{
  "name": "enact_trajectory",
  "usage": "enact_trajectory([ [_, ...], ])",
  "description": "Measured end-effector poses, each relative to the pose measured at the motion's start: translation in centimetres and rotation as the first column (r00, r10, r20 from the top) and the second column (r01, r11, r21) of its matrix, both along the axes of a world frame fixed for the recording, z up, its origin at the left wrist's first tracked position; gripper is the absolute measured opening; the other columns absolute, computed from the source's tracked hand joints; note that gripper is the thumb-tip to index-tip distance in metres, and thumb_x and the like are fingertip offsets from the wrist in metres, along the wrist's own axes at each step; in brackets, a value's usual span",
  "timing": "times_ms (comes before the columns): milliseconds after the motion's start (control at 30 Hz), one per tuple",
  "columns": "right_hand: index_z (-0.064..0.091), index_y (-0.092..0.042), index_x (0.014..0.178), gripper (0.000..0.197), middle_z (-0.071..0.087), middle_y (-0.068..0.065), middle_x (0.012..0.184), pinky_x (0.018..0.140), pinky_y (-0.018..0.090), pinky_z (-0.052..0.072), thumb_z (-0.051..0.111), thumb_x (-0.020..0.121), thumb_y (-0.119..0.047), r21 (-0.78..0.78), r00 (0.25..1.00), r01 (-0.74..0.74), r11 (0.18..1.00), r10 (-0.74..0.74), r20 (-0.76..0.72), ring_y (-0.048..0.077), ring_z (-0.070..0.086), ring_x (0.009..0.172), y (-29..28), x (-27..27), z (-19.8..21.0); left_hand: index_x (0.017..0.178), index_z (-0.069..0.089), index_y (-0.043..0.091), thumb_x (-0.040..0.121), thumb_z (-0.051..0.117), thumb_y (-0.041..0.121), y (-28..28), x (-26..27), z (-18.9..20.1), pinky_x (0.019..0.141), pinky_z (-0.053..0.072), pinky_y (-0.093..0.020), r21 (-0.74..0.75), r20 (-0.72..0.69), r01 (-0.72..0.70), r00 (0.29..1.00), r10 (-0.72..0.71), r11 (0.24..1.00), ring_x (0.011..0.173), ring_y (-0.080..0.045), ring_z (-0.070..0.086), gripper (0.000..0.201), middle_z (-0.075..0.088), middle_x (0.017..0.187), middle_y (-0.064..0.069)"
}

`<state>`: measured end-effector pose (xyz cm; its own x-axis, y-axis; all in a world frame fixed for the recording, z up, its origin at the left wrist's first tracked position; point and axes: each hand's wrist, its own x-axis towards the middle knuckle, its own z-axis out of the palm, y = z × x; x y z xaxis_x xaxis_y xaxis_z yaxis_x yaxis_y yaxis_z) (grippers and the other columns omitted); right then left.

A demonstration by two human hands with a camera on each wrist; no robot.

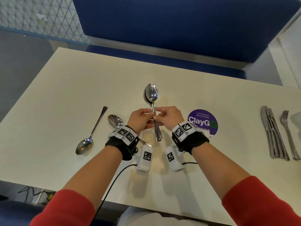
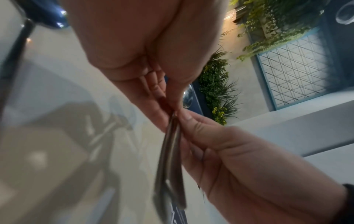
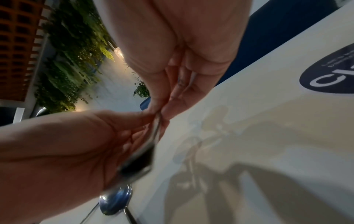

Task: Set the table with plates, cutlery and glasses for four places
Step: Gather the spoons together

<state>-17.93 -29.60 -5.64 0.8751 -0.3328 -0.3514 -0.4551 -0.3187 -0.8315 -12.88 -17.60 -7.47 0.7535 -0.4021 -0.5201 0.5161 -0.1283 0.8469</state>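
Note:
Two steel spoons (image 1: pixel 152 95) nested together are held above the middle of the cream table (image 1: pixel 65 88), bowls pointing away from me. My left hand (image 1: pixel 143 119) and my right hand (image 1: pixel 166 117) both pinch their handles at mid-length. In the left wrist view the stacked handles (image 2: pixel 170 159) run down between the fingers of both hands. In the right wrist view the handle end (image 3: pixel 138 165) is blurred and close. A loose spoon (image 1: pixel 91 136) lies at the left, and another spoon (image 1: pixel 115 120) lies partly under my left wrist.
Several knives (image 1: pixel 272 134) and a fork (image 1: pixel 288 134) lie at the table's right side. A round purple ClayGo sticker (image 1: pixel 202 122) sits right of my hands. A blue bench (image 1: pixel 179 22) runs behind the far edge. A black cable (image 1: pixel 114 180) trails off the near edge.

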Motion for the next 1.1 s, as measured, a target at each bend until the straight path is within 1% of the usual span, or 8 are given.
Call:
enact_trajectory([
  [167,0.063,-0.017,0.122,0.036,0.072,0.01,0.098,0.079,0.016,0.051,0.065,0.086,-0.015,-0.056,0.998,-0.066,0.996,0.065,-0.021,0.02,0.07,0.084,0.0,-0.4,0.4,0.098,0.059,0.008,0.092,0.058,0.009,0.3,-0.5,0.3,0.057,0.058,-0.021,-0.072,-0.035,-0.014,0.999,0.012,0.997,0.059,-0.015,0.071,0.006,0.069,0.08,-0.009],
  [300,0.067,-0.018,0.117,0.031,0.073,0.011,0.096,0.086,0.026,0.054,0.066,0.085,-0.018,-0.113,0.989,-0.146,0.983,0.145,-0.016,0.022,0.07,0.084,0.2,-0.4,0.6,0.101,0.056,0.005,0.092,0.059,0.011,0.7,-0.9,0.6,0.057,0.058,-0.02,-0.111,-0.081,-0.038,0.996,0.029,0.993,0.059,-0.014,0.071,0.011,0.069,0.084,-0.01],
  [433,0.073,-0.012,0.105,0.025,0.071,0.007,0.082,0.061,0.0,0.046,0.072,0.08,-0.014,-0.097,0.985,-0.165,0.982,0.169,0.036,0.012,0.064,0.068,1.1,0.0,0.6,0.105,0.05,0.004,0.091,0.06,0.013,1.7,-1.0,1.0,0.059,0.058,-0.025,-0.141,-0.083,-0.122,0.99,0.111,0.983,0.068,-0.023,0.07,0.019,0.067,0.099,-0.021],
  [533,0.071,-0.014,0.11,0.033,0.071,0.003,0.089,0.076,0.018,0.056,0.074,0.078,-0.02,-0.015,0.987,-0.125,0.992,0.126,0.099,0.017,0.067,0.082,2.7,0.4,0.2,0.095,0.05,0.011,0.092,0.059,0.011,3.1,-0.5,1.0,0.066,0.059,-0.028,-0.079,0.032,-0.188,0.981,0.191,0.979,0.073,-0.021,0.066,0.01,0.066,0.094,-0.016],
  [633,0.068,-0.01,0.111,0.03,0.067,0.003,0.094,0.083,0.033,0.056,0.061,0.089,-0.029,0.029,0.999,0.005,1.0,-0.006,0.039,0.022,0.066,0.091,4.1,0.6,-1.2,0.092,0.048,0.011,0.093,0.057,0.009,5.4,1.0,0.9,0.069,0.057,-0.032,-0.004,0.116,-0.261,0.959,0.26,0.965,0.065,-0.019,0.061,0.009,0.062,0.081,-0.008],
  [767,0.067,-0.013,0.107,0.026,0.066,0.004,0.099,0.079,0.023,0.044,0.062,0.087,-0.029,-0.287,0.959,-0.243,0.927,0.185,-0.213,0.019,0.061,0.093,6.7,1.1,-2.8,0.089,0.045,0.01,0.093,0.057,0.007,8.2,2.7,0.9,0.059,0.057,-0.029,0.012,0.1,-0.242,0.966,0.24,0.97,0.057,-0.02,0.059,0.012,0.059,0.074,-0.009],
  [833,0.067,-0.014,0.104,0.026,0.061,0.002,0.094,0.075,0.024,0.042,0.069,0.081,-0.026,-0.333,0.916,-0.352,0.875,0.25,-0.313,0.019,0.058,0.088,8.8,1.6,-3.3,0.085,0.046,0.01,0.091,0.059,0.005,9.3,3.2,0.9,0.058,0.058,-0.031,0.011,0.08,-0.205,0.976,0.203,0.979,0.056,-0.021,0.06,0.015,0.06,0.074,-0.011],
  [1100,0.074,-0.012,0.088,0.014,0.072,0.007,0.091,0.074,0.028,0.053,0.065,0.079,-0.019,-0.436,0.873,-0.29,0.852,0.049,-0.485,0.024,0.067,0.083,11.1,2.8,-3.1,0.088,0.056,0.005,0.084,0.067,0.003,12.0,5.7,0.5,0.052,0.056,-0.021,-0.047,-0.046,-0.047,0.998,0.045,0.998,0.047,-0.012,0.063,0.012,0.063,0.075,-0.013],
])
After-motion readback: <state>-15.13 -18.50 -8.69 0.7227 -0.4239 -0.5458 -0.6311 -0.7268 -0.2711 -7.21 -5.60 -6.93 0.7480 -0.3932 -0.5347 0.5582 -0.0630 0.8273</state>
